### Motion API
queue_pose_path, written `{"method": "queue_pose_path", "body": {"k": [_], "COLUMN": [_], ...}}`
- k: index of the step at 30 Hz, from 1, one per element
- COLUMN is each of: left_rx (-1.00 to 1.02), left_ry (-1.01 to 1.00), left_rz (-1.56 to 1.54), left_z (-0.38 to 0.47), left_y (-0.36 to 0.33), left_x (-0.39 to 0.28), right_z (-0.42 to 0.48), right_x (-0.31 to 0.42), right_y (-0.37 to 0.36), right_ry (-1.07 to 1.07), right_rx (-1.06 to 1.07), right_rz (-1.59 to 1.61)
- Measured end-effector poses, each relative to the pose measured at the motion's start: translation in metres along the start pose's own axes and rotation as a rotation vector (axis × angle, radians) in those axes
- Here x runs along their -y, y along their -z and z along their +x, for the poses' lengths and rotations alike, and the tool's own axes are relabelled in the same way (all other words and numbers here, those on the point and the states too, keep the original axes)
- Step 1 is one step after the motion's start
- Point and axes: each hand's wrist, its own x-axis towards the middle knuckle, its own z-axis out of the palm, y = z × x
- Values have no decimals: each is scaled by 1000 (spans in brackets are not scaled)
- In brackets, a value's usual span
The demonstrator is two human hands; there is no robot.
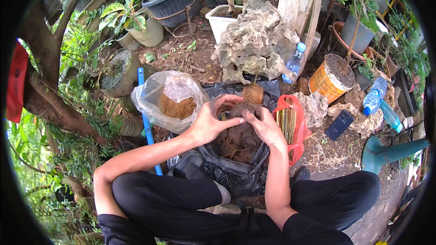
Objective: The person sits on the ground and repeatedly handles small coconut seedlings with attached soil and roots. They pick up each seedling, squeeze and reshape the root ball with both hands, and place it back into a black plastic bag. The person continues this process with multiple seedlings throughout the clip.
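Both my hands are raised over an open black plastic bag (218, 158) of dark, damp soil (236, 139) with brown fibres mixed in. Between them is a dark clump of soil and fibre (242, 109), partly covered by fingers. My left hand (213, 119) curves around its left side, thumb below and soiled fingers above. From the right, the thumb and fingers of my right hand (265, 122) press on the clump. Just beyond, a round ball wrapped in brown fibre (252, 93), with a thin stem on top, sits on black plastic sheeting.
Left stands a clear plastic bag (146, 109) of coconut fibre (178, 108) beside a blue pole (147, 126). Right are a red plastic bag (299, 126) of dry stalks, a phone (339, 125) and water bottles (374, 95). A pitted rock (252, 41) and potted plants rise behind.
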Motion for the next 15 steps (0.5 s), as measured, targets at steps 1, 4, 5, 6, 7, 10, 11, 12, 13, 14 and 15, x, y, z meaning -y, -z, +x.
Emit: {"method": "queue_pose_path", "body": {"k": [1,4,5,6,7,10,11,12,13,14,15], "left_rx": [-9,-39,-50,-56,-66,-81,-78,-75,-68,-62,-59], "left_ry": [-1,54,83,79,82,94,100,107,105,104,103], "left_rz": [-29,-88,-102,-137,-165,-209,-196,-183,-168,-153,-136], "left_z": [0,2,3,3,3,2,2,3,3,3,3], "left_y": [0,2,3,2,0,-4,-4,-4,-3,-3,-1], "left_x": [0,-2,-3,-4,-5,-7,-8,-9,-10,-11,-13], "right_z": [-2,-4,-2,-1,-1,-2,-2,-2,-3,-4,-4], "right_x": [9,19,14,13,13,15,16,17,19,21,22], "right_y": [-3,-9,-11,-12,-13,-15,-15,-15,-15,-15,-16], "right_ry": [-61,-175,-169,-161,-156,-135,-124,-114,-113,-113,-112], "right_rx": [-16,-94,-139,-184,-211,-266,-266,-266,-270,-274,-275], "right_rz": [89,254,240,223,223,234,246,260,251,242,234]}}
